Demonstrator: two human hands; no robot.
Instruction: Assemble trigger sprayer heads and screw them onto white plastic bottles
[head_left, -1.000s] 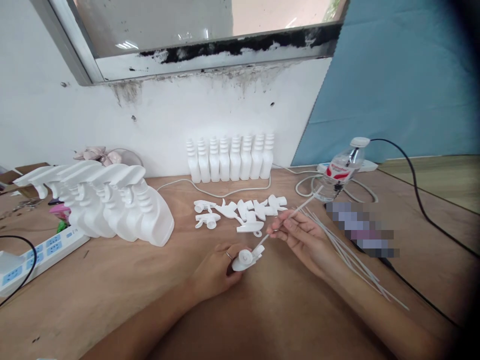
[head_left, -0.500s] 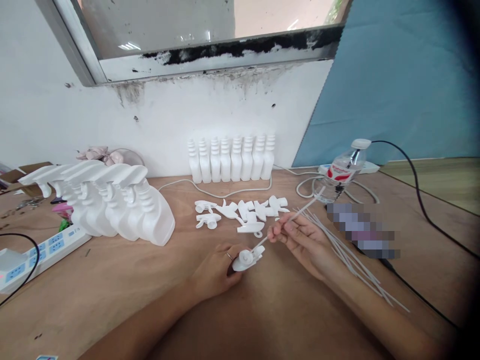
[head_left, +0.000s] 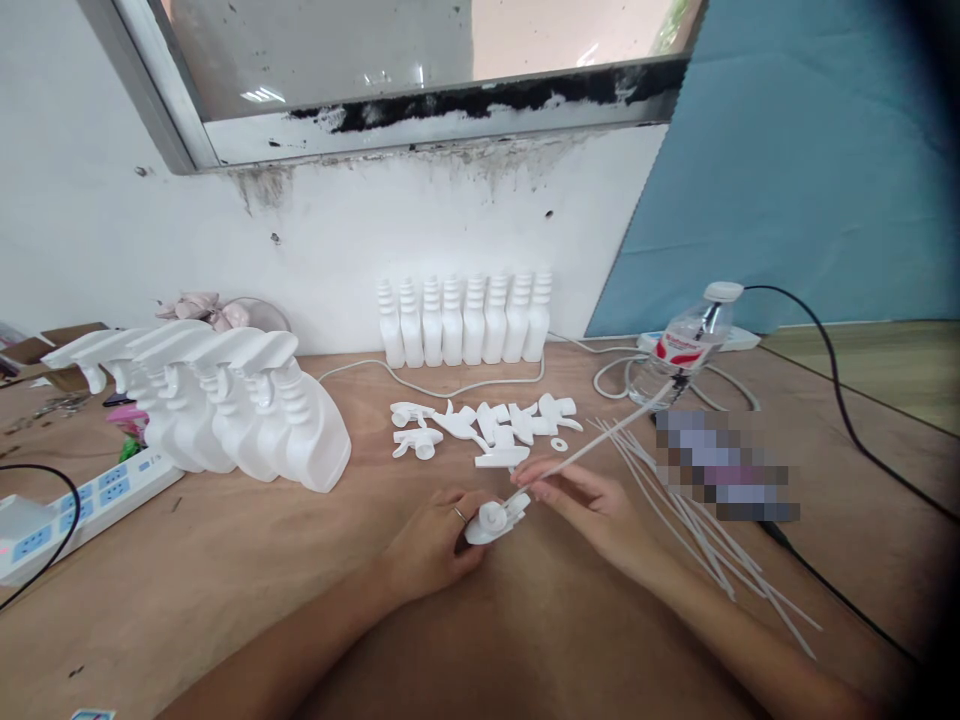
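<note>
My left hand (head_left: pixel 439 540) is closed around a white trigger spray head (head_left: pixel 493 518), its round collar turned up toward me. A thin white plastic tube (head_left: pixel 600 437) slants up and right from the spray head. My right hand (head_left: pixel 581 505) pinches this tube close to its lower end, right beside the spray head. Just beyond my hands, several loose white spray heads (head_left: pixel 461 422) lie on the wooden table (head_left: pixel 315 610). A bundle of similar thin tubes (head_left: pixel 686 510) rests to the right of my right hand.
White bottles (head_left: pixel 472 325) stand in a row by the wall. At left are larger bottles with sprayers fitted (head_left: pixel 247 410) and a power strip (head_left: pixel 90 510). On the right are a water bottle (head_left: pixel 686 345), a blurred-out object (head_left: pixel 724 465) and black cables (head_left: pixel 836 390).
My right hand has slid down and left along the tube, closer to the spray head. My left hand holds its place. A small white ring beyond my right hand now shows more fully.
</note>
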